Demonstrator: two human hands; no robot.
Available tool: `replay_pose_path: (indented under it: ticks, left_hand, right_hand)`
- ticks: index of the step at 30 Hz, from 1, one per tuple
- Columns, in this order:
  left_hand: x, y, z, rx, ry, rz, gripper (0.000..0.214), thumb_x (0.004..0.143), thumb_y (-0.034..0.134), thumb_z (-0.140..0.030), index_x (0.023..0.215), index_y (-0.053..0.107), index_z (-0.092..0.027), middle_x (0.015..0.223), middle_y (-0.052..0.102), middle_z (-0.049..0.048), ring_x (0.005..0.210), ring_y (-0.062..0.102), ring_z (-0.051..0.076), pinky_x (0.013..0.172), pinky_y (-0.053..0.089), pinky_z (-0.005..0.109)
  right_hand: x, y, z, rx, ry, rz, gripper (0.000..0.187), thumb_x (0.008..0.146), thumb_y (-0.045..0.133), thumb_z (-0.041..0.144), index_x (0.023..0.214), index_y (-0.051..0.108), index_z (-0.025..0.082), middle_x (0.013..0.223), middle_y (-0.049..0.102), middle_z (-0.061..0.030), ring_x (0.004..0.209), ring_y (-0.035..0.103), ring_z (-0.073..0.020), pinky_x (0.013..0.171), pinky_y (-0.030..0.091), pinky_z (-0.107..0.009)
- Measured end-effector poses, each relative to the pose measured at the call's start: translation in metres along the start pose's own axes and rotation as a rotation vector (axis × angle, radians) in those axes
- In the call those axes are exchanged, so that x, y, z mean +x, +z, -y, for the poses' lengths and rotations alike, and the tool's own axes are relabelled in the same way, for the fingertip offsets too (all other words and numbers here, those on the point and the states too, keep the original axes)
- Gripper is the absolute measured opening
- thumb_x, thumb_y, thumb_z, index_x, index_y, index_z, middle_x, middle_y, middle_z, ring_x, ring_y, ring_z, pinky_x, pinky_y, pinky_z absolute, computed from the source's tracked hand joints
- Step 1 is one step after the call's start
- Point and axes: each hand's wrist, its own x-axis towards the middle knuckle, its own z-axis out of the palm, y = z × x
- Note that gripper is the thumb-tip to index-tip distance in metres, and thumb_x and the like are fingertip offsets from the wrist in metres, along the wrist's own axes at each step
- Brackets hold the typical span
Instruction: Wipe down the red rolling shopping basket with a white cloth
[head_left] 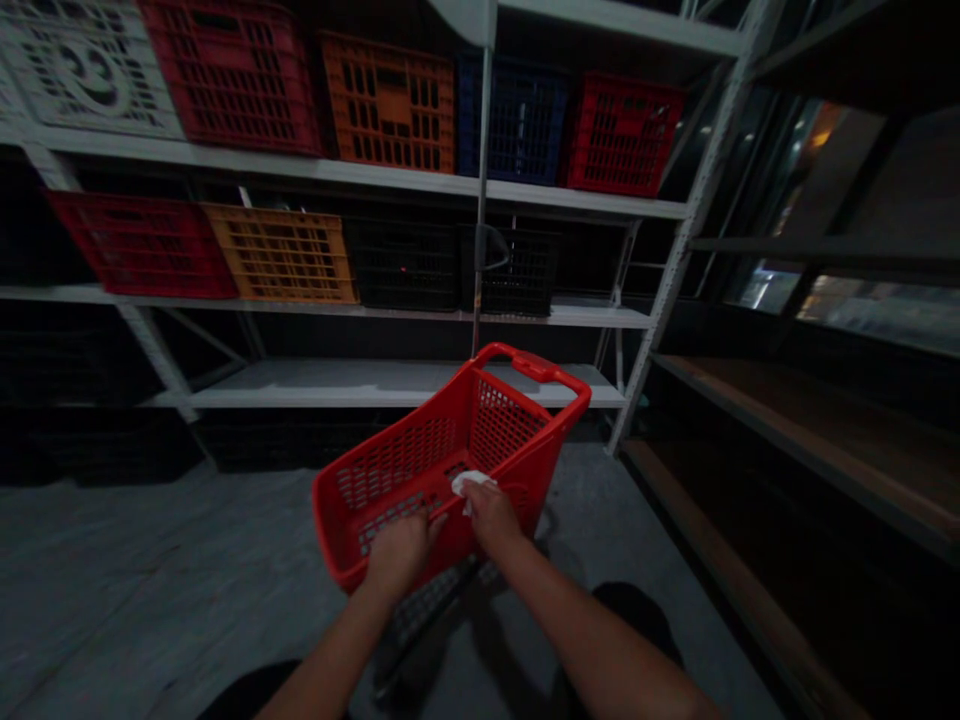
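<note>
A red plastic shopping cart [352, 500] with perforated walls stands on the floor in front of me, its handle toward the back right. My left hand [401, 550] is closed around the near rim, with the fingertips partly hidden behind it. Farther right along that rim, my right hand [487, 512] grips a crumpled white cloth or tissue [472, 482]. The white piece shows above the fingers at the rim. Through the openings, the basket floor is visible. Under the basket, the dark lower frame and a wheel are only dimly seen.
A white metal rack [375, 312] behind the cart bears red, orange, blue and black crates, such as an orange crate [390, 105]. A thin upright pole [484, 150] rises behind the cart. Dark wooden shelves [810, 430] line the right side. Grey concrete floor [187, 590] lies at left.
</note>
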Motion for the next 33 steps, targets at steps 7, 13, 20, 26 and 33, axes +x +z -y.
replay_pose_path:
  ticks: [7, 13, 20, 26, 33]
  left_hand:
    - [0.003, 0.004, 0.028, 0.072, 0.035, -0.042, 0.055, 0.085, 0.013, -0.05, 0.096, 0.055, -0.018, 0.078, 0.067, 0.0099, 0.077, 0.063, 0.022, 0.067, 0.045, 0.032]
    - [0.006, 0.004, 0.022, 0.05, 0.057, -0.065, 0.058, 0.085, 0.009, -0.051, 0.093, 0.056, -0.019, 0.076, 0.067, 0.0097, 0.074, 0.063, 0.023, 0.065, 0.045, 0.033]
    - [0.005, 0.009, 0.002, 0.0, 0.12, -0.036, 0.038, 0.083, 0.029, -0.042, 0.099, 0.053, -0.017, 0.083, 0.067, 0.0102, 0.079, 0.063, 0.023, 0.068, 0.045, 0.033]
    - [0.001, 0.009, 0.001, 0.011, 0.093, 0.028, 0.033, 0.082, 0.035, -0.039, 0.102, 0.051, -0.018, 0.085, 0.066, 0.0097, 0.082, 0.062, 0.021, 0.071, 0.045, 0.031]
    - [0.002, 0.012, -0.005, 0.02, 0.099, 0.007, 0.032, 0.083, 0.035, -0.04, 0.098, 0.053, -0.018, 0.081, 0.067, 0.0099, 0.079, 0.063, 0.023, 0.068, 0.046, 0.033]
  right_hand:
    - [0.024, -0.08, -0.064, -0.117, 0.133, -0.14, 0.037, 0.076, 0.039, 0.006, 0.104, 0.061, 0.015, 0.101, 0.064, -0.0078, 0.095, 0.056, -0.0178, 0.086, 0.042, -0.029]
    - [0.031, -0.099, -0.075, -0.194, 0.259, -0.204, 0.034, 0.076, 0.04, 0.007, 0.099, 0.063, 0.015, 0.09, 0.065, -0.008, 0.084, 0.057, -0.0186, 0.079, 0.043, -0.03]
    - [-0.004, 0.018, 0.023, -0.031, 0.041, 0.044, 0.027, 0.078, 0.044, 0.009, 0.096, 0.062, 0.017, 0.089, 0.065, -0.0059, 0.087, 0.056, -0.017, 0.082, 0.042, -0.028]
    - [-0.003, -0.043, -0.021, -0.057, 0.044, 0.07, 0.032, 0.079, 0.042, 0.007, 0.104, 0.059, 0.017, 0.105, 0.062, -0.0058, 0.099, 0.053, -0.0155, 0.088, 0.04, -0.025]
    - [-0.006, -0.051, -0.028, -0.127, 0.243, -0.052, 0.034, 0.077, 0.04, 0.005, 0.099, 0.061, 0.018, 0.094, 0.064, -0.0065, 0.089, 0.057, -0.0171, 0.082, 0.043, -0.027]
